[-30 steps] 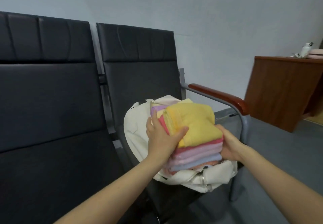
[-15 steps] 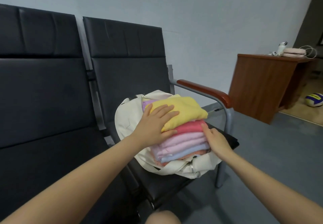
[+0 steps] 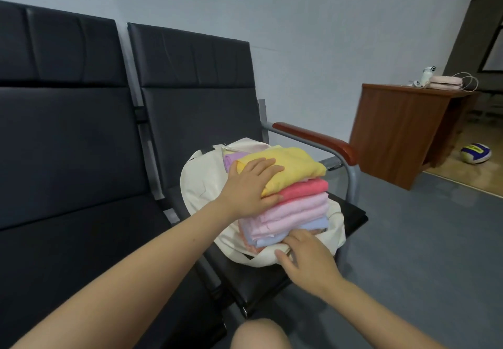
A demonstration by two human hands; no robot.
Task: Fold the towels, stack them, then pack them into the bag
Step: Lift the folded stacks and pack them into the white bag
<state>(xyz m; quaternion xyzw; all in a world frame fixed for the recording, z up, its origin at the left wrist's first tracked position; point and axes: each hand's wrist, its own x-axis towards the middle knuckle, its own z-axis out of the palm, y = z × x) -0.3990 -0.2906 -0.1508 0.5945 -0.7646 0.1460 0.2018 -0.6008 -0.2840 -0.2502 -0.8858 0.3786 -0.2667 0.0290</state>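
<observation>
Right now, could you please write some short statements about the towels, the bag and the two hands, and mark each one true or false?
1. The left hand rests flat on the yellow towel at the top of the stack. True.
2. The bag lies on the floor. False: it sits on the black seat.
3. The right hand is at the bag's near rim, beside the stack's lowest towels. True.
4. The yellow towel lies directly on a blue towel. False: a coral-red towel is directly under it.
5. A ball lies on the floor beyond the wooden desk. True.
</observation>
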